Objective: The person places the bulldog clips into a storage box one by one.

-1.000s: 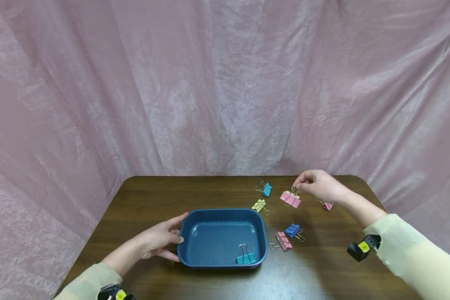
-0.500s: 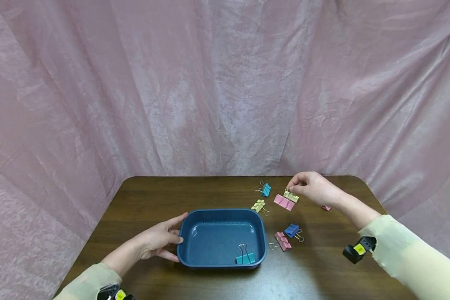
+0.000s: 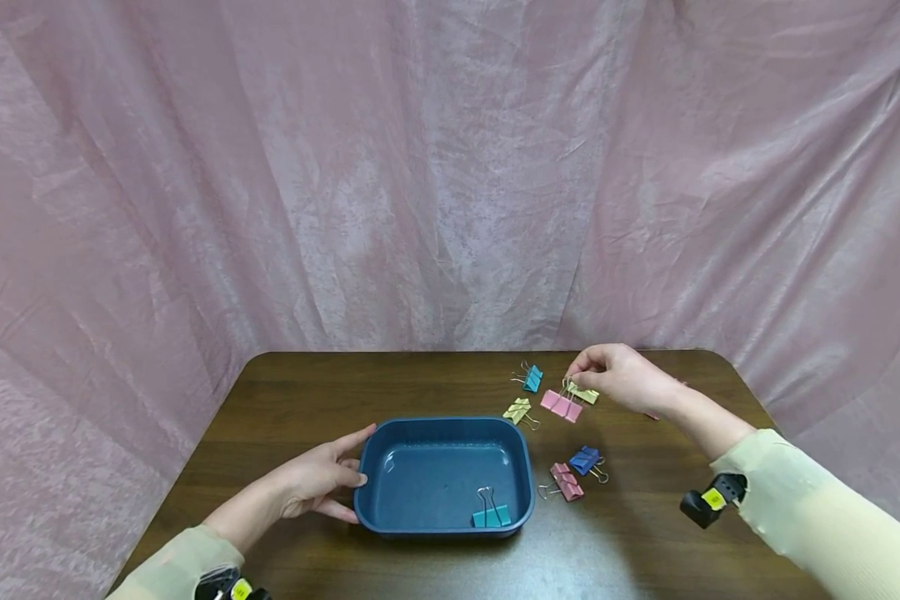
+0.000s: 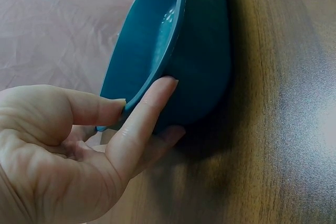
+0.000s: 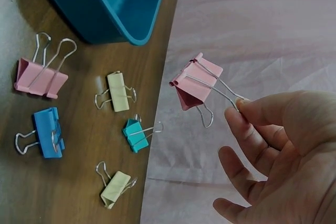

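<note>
My left hand (image 3: 311,482) grips the left end of the dark blue plastic tray (image 3: 427,487); in the left wrist view the thumb hooks over the rim and fingers press the outer wall. A teal binder clip (image 3: 492,517) stands in the tray's front right corner, handles up. My right hand (image 3: 622,379) pinches a pink binder clip (image 5: 197,82) by one wire handle, between thumb and forefinger, its body hanging off the fingertips. In the head view that clip overlaps a yellow binder clip (image 3: 587,395) behind it.
Right of the tray lie a pink binder clip (image 3: 567,482), a blue one (image 3: 585,460), another yellow one (image 3: 519,411) and a teal one (image 3: 532,380). My right forearm mostly hides another pinkish piece. A pink curtain (image 3: 435,183) hangs behind the wooden table (image 3: 307,383).
My right hand has moved left with the pink binder clip, slowing lately. A yellow clip has come into view behind it, while the forearm now covers most of the pinkish piece. The left hand stays put.
</note>
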Demonstrator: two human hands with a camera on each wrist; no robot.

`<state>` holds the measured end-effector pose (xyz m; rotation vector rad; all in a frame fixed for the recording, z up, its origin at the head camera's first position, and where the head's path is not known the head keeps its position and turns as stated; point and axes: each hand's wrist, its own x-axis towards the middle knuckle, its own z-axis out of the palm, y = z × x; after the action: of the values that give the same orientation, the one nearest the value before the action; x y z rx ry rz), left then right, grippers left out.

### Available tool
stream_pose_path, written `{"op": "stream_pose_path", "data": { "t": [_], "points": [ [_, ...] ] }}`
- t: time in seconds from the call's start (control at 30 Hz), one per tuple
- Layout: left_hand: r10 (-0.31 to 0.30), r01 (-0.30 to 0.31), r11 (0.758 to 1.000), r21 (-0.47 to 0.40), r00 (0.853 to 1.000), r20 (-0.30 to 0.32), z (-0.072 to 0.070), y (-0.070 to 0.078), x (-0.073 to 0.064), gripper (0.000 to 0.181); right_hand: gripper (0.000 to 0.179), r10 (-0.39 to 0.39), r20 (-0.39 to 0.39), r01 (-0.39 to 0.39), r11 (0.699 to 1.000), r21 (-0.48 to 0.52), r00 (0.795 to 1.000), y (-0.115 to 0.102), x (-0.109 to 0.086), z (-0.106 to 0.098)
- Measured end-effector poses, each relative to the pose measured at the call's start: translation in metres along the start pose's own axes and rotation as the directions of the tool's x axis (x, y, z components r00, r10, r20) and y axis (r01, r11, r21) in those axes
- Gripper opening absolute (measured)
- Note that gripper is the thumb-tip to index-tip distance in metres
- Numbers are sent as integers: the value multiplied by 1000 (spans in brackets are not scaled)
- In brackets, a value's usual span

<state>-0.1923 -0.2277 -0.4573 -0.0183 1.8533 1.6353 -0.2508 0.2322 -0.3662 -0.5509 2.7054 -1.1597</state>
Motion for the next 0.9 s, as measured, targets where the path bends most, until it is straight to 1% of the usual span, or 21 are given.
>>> {"op": "stream_pose_path", "data": {
  "t": [0.43, 0.6, 0.77, 0.9],
  "points": [
    [7, -7, 1000, 2, 1000, 13, -1, 0, 0, 85, 11, -15, 23, 15, 1000, -24, 1000, -6, 6, 8],
    [4, -4, 1000, 4, 1000, 10, 0, 1, -1, 84, 10, -19, 23, 20, 1000, -18, 1000, -8, 9, 13],
    [4, -4, 1000, 4, 1000, 10, 0, 2, -1, 84, 8, -10, 38, 11, 1000, -25, 999, -11, 11, 17],
    [5, -5, 1000, 6, 1000, 12, 0, 2, -2, 84, 9, -13, 52, 14, 1000, -10, 999, -14, 12, 21]
  ]
}}
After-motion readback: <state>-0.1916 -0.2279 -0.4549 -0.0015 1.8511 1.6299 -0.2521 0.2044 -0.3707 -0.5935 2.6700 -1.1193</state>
